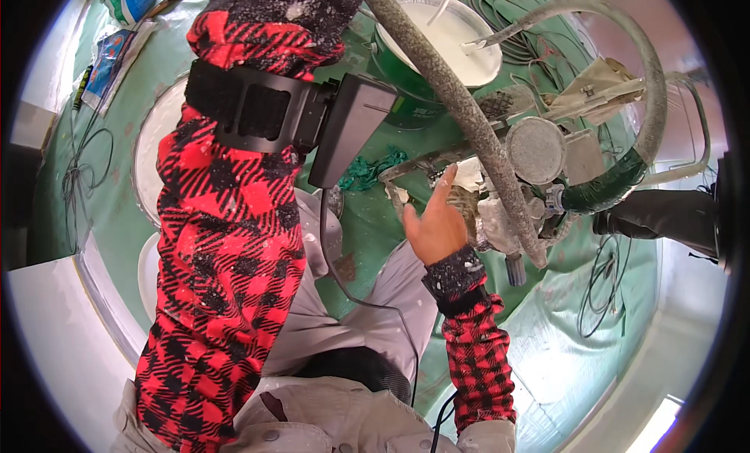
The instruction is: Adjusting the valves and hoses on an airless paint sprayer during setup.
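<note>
My left arm in a red checked sleeve rises to the top edge; its hand is out of sight, and a black wrist-mounted device is strapped to it. My right hand has its index finger and thumb stretched apart beside a white piece on a paint-crusted pump machine, with the other fingers partly hidden. A thick speckled hose runs diagonally over the machine. Its round metal top sits just right of that hose. Behind stands a green bucket of white liquid, with a curved pipe reaching into it.
A green floor sheet carries coiled cables, crumpled green material and bags at upper left. A white round container is partly behind my left arm. Another person's dark-trousered leg is at the right.
</note>
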`<state>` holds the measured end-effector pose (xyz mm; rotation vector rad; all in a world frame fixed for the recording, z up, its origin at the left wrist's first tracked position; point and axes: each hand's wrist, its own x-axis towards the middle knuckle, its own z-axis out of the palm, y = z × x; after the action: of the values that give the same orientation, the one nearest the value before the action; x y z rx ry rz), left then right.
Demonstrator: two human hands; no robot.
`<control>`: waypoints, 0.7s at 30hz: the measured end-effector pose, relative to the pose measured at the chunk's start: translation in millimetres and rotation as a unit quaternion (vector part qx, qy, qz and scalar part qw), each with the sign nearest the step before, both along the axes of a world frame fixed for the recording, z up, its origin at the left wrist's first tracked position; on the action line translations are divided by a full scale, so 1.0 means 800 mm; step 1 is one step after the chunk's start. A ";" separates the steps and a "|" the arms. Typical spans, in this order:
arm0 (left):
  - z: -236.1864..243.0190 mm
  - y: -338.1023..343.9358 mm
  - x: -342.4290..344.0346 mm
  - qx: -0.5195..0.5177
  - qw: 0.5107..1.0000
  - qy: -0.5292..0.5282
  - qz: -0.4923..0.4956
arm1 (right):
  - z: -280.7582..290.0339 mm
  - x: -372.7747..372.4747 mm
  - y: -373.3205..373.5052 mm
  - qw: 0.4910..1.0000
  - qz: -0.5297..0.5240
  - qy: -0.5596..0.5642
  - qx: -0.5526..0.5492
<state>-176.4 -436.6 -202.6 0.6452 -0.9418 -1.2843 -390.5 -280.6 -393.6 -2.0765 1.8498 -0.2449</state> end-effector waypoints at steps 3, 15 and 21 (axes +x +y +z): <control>-0.008 -0.002 -0.013 0.012 1.000 0.008 -0.007 | -0.002 -0.007 -0.005 0.995 -0.058 -0.008 0.083; -0.004 -0.003 -0.007 -0.010 1.000 0.006 -0.015 | 0.005 0.002 0.005 0.998 -0.027 -0.006 0.057; -0.001 0.002 -0.013 0.008 1.000 -0.001 0.001 | -0.007 -0.021 0.026 0.986 0.024 -0.163 0.020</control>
<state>-186.4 -434.8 -203.0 0.6589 -0.9334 -1.2915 -407.3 -259.7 -399.5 -1.9176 1.5950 -0.4988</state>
